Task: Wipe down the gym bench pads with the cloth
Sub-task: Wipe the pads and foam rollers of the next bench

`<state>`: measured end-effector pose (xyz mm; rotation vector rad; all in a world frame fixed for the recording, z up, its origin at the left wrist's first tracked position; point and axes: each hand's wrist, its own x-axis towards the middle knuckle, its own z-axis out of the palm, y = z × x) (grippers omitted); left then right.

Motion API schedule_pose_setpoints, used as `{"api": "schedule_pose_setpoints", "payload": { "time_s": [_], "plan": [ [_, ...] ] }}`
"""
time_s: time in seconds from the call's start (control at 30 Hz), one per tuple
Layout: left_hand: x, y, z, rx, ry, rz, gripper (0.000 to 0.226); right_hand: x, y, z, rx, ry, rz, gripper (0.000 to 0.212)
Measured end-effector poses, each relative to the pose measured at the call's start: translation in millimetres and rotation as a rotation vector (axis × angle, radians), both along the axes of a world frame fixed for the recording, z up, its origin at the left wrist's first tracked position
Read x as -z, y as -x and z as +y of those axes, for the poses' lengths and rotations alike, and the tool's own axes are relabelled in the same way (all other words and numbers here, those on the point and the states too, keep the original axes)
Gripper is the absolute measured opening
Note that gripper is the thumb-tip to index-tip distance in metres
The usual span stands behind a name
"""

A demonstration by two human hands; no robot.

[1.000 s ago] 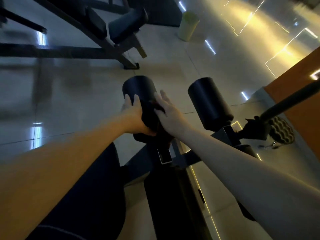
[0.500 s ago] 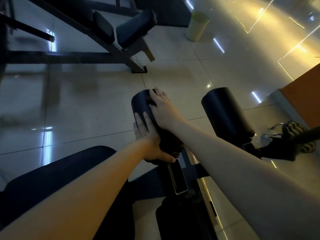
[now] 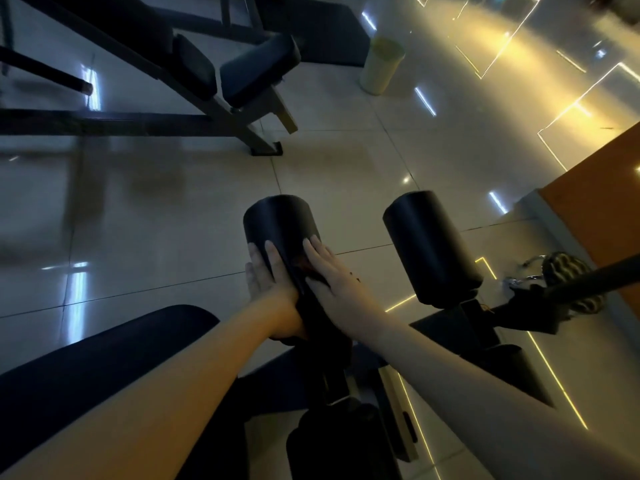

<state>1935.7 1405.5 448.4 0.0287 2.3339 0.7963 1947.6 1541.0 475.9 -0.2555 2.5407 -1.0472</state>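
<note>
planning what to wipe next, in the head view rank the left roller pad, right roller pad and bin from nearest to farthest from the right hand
1. Left roller pad: directly under the right hand, touching it.
2. Right roller pad: alongside, to the hand's right, apart from it.
3. Bin: far off, near the top of the view.

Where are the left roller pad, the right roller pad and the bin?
left roller pad (image 3: 277,223): head view, bare far end.
right roller pad (image 3: 429,244): head view, side surface.
bin (image 3: 381,67): head view, outer wall.
</note>
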Motion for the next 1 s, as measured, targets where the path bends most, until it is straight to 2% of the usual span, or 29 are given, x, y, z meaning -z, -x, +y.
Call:
{"api": "schedule_pose_setpoints", "payload": {
  "time_s": [0.17, 0.3, 0.37, 0.57, 0.77, 0.97, 1.0],
  "plan": [
    [5, 2, 5, -0.025, 0.006, 0.014, 0.118, 2, -11, 2, 0.022, 0.010, -0.019, 0.058],
    [-8, 3, 14, -0.090, 0.122, 0.010, 0.160, 6, 25, -14, 0.051, -0.034, 0.060, 0.056],
    [-14, -1, 20, -0.039, 0.195, 0.016, 0.163, 11, 49, -22, 0.068, -0.051, 0.077, 0.056],
    [-20, -2, 23, -0.073, 0.135, 0.033, 0.168, 12, 102, -39, 0.139, -0.005, 0.095, 0.053],
    [-11, -6, 20, -0.096, 0.167, 0.099, 0.170, 11, 55, -11, -0.099, 0.011, 0.092, 0.057],
    [-4, -6, 4, -0.120, 0.044, 0.084, 0.162, 4, 11, 13, -0.254, 0.008, 0.011, 0.065],
    [-2, -7, 3, -0.121, -0.034, 0.066, 0.158, 3, 14, 10, -0.267, -0.011, 0.016, 0.065]
  ]
}}
